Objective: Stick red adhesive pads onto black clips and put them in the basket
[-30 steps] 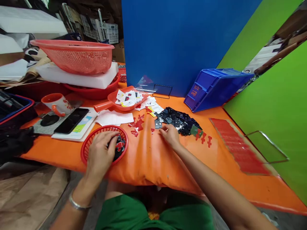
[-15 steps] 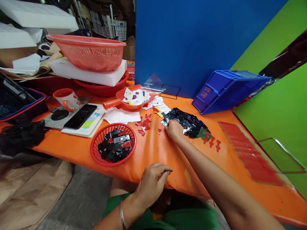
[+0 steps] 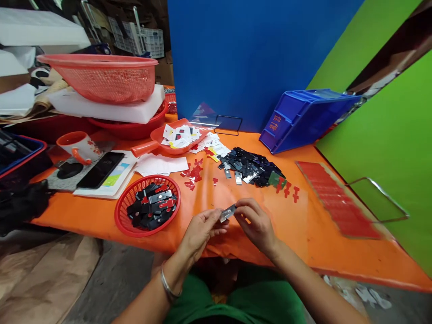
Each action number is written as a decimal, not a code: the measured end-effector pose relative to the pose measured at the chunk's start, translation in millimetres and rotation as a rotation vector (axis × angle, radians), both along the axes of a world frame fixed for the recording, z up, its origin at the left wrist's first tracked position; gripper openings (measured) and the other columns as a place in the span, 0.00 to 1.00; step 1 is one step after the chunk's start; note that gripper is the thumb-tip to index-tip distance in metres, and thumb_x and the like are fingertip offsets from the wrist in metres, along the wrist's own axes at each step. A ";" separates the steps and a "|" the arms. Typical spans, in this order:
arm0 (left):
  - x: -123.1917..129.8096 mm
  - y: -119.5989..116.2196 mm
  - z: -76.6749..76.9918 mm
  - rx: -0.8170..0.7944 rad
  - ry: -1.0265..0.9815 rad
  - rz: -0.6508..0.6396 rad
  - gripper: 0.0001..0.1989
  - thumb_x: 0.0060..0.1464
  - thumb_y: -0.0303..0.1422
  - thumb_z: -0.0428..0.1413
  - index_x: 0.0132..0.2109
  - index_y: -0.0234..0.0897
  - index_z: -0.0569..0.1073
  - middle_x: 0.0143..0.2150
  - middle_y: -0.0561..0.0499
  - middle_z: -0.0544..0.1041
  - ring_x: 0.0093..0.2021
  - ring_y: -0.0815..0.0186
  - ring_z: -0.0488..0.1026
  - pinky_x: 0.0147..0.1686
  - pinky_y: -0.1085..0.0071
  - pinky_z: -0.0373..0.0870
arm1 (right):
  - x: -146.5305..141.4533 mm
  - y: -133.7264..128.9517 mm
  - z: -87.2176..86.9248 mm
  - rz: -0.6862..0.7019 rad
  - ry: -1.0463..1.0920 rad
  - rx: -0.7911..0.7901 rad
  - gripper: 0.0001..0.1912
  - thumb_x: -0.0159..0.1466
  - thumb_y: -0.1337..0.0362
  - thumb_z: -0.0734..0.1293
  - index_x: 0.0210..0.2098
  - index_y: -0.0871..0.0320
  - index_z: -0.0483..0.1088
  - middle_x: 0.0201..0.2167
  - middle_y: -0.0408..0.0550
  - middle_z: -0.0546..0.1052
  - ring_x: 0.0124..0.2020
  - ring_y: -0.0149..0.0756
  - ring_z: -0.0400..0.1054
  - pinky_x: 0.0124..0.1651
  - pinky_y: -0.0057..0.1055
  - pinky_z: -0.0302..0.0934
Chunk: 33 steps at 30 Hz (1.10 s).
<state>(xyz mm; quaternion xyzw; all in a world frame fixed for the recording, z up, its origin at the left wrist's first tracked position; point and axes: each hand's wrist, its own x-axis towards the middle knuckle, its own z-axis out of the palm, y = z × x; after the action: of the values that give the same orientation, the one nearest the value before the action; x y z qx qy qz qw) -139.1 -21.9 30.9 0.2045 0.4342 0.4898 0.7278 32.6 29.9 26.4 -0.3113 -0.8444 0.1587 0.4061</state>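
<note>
A small shiny metal plate [image 3: 228, 213] is held over the near part of the orange table. My left hand [image 3: 205, 228] pinches its left end, and my right hand [image 3: 254, 220] grips the right end between thumb and fingers. Beyond my hands lies a pile of black and silver plates [image 3: 253, 165]. Small red pieces [image 3: 193, 173] are scattered left of that pile. A round red basket [image 3: 119, 210] at the left holds black plates, with a silver one and some red pieces on top.
An orange-red scoop [image 3: 145, 147] holds paper bits. A phone [image 3: 101, 170] lies on a booklet near a mug [image 3: 74, 142]. Right of the pile are red cutouts [image 3: 286, 189], a red sheet [image 3: 337, 200] and a tilted blue bin [image 3: 300, 119].
My right hand has come back from the pile to my left hand, bringing a metal plate that both now hold. The camera view has shifted slightly.
</note>
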 end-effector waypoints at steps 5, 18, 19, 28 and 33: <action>23.4 2.5 -3.3 0.002 0.091 -0.007 0.22 0.36 0.37 0.68 0.38 0.28 0.74 0.30 0.44 0.78 0.29 0.68 0.75 0.30 0.76 0.70 | 17.0 -22.7 -8.8 -0.200 0.243 -0.329 0.12 0.64 0.68 0.58 0.46 0.55 0.67 0.42 0.52 0.71 0.41 0.36 0.69 0.38 0.33 0.66; 65.7 1.6 -2.9 -0.007 0.108 -0.035 0.23 0.40 0.33 0.67 0.45 0.30 0.71 0.34 0.45 0.79 0.32 0.68 0.75 0.32 0.77 0.71 | 49.9 -34.8 -6.7 -0.314 0.756 -1.037 0.14 0.54 0.54 0.70 0.31 0.59 0.71 0.19 0.42 0.72 0.16 0.26 0.61 0.19 0.24 0.57; 68.7 1.1 -1.7 -0.049 0.052 -0.029 0.24 0.40 0.31 0.67 0.46 0.31 0.71 0.36 0.45 0.79 0.34 0.68 0.76 0.34 0.77 0.71 | 51.2 -37.8 -8.1 -0.343 0.787 -0.975 0.13 0.55 0.55 0.69 0.32 0.58 0.70 0.20 0.43 0.73 0.17 0.27 0.63 0.20 0.25 0.59; 92.7 5.9 4.8 -0.074 -0.145 -0.118 0.11 0.46 0.32 0.63 0.36 0.30 0.75 0.35 0.46 0.78 0.36 0.68 0.74 0.42 0.73 0.70 | 65.5 -65.5 -14.7 -0.298 0.278 -0.044 0.16 0.59 0.75 0.63 0.43 0.51 0.72 0.39 0.50 0.75 0.42 0.39 0.70 0.42 0.39 0.68; 98.0 8.9 0.8 -0.106 -0.163 -0.152 0.13 0.46 0.31 0.64 0.40 0.31 0.75 0.39 0.46 0.77 0.40 0.66 0.74 0.46 0.71 0.68 | 71.0 -65.7 -19.1 -0.299 0.297 -0.013 0.19 0.58 0.78 0.64 0.44 0.52 0.70 0.40 0.51 0.75 0.43 0.39 0.69 0.43 0.41 0.67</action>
<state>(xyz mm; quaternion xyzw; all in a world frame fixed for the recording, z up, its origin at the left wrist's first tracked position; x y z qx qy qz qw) -41.2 -13.0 31.7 0.1578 0.3822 0.4247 0.8054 103.6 -35.8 7.3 -0.4088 -0.7186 0.1466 0.5432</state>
